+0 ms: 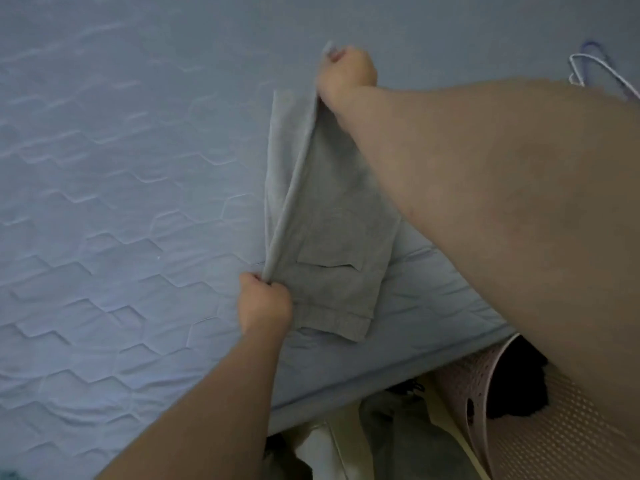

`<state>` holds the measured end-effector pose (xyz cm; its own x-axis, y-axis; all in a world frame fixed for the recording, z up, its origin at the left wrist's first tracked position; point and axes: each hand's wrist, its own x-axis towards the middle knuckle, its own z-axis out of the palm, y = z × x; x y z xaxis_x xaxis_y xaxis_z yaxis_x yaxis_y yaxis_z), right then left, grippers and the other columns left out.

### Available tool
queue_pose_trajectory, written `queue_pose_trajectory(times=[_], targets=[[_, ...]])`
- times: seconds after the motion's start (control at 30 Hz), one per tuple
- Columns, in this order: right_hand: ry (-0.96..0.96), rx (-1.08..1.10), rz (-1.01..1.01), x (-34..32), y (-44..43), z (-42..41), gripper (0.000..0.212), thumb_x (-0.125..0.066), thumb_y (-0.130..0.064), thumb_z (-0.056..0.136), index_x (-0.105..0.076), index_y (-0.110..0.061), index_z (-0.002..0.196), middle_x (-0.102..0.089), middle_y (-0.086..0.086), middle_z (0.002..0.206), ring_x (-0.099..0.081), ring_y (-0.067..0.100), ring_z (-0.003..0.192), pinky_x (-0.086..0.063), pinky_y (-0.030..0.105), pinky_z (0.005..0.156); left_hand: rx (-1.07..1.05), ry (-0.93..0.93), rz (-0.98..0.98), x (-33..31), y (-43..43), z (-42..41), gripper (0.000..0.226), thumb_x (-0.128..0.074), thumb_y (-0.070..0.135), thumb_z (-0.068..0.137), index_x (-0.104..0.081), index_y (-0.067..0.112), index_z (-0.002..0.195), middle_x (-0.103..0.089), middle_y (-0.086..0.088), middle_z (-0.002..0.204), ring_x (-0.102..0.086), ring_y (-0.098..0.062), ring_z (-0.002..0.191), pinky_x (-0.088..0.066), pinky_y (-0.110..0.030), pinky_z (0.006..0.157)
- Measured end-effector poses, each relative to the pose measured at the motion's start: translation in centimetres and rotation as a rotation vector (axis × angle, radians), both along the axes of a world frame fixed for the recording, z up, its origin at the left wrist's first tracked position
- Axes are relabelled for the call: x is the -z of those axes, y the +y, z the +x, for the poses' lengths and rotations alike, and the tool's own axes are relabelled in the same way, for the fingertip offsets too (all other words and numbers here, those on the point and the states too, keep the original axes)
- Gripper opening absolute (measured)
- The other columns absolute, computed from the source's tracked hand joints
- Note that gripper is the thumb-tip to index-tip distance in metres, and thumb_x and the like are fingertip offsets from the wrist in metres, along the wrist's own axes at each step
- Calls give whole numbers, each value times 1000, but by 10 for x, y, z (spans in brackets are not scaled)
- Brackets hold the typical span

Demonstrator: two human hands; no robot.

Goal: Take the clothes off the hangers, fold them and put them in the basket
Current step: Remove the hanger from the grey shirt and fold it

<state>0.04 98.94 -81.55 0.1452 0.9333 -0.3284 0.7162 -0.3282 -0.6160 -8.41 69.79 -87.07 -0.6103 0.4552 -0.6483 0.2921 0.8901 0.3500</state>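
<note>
- Grey folded cotton garment [332, 216]: stretched between both grips on quilted blue mattress [104, 202].
- Left hand [265, 303]: pinches near edge.
- Right hand [348, 72]: pinches far edge.
- Pink perforated plastic basket [460, 386]: below right forearm.

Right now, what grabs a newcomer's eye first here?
The grey garment mid-frame on the blue bed, one long edge raised. The left hand grips its near end and the right hand its far end. At lower right, beside the bed, a pink basket holds something dark, and hangers lie on the bed at far right.
</note>
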Motion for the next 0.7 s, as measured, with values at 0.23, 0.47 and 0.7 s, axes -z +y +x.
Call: queue_pose_trajectory(times=[0.23,0.47,0.7], targets=[[-26,-167,-129,51,-59,10,28,-47,-20,99,-62,-18,122,-63,8,128,-56,25,122,-42,25,95,24,-78,-118,28,-2,-17,44,-59,17,81,-58,2,123,-62,-23,120,-58,-39,112,-46,-36,89],[-258,258,-175,77,-174,80,34,-53,-33,93,-50,-16,122,-47,13,133,-46,34,123,-41,44,98,87,-175,-148,37,-16,-15,21,-66,15,77,-62,13,98,-66,-13,93,-65,-34,92,-57,-42,81],[399,746,-661,97,-304,72,81,-61,-67,83,-53,-7,137,-58,11,136,-56,31,122,-45,39,105,-108,-368,-83,43,-22,-27,36,-70,8,85,-56,-2,117,-63,-17,98,-57,-23,70,-43,-28,50]])
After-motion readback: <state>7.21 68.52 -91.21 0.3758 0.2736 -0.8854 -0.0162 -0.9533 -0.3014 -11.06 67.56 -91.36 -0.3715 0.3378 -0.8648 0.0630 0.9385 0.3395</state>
